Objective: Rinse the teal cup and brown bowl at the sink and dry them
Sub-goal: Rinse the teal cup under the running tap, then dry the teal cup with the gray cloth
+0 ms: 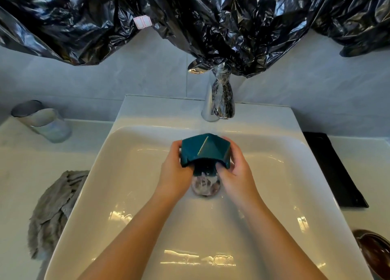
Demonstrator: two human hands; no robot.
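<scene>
Head view: both forearms reach up from the bottom edge over the sink (147, 195). Left hand (173, 174) and right hand (236, 174) clamp the cup (203, 150) from either side, fingers curled round its faceted walls, thumbs toward the camera. Cup is teal, tipped mouth-down toward the person, held over the drain (205, 186) at the basin's middle; water pours from its mouth onto the drain. Tap (219, 102) stands at the sink's back rim, just beyond the cup. Bowl (373, 256), brown, sits on the counter at the sink's front right corner, partly cut off by the frame. Black tray (335, 170) lies along the right rim. Grey cloth (54, 212) lies crumpled at the left rim. Glass tumbler (42, 121) stands at the counter's back left. Black plastic sheeting (190, 15) hangs over the tiled wall (105, 74).
</scene>
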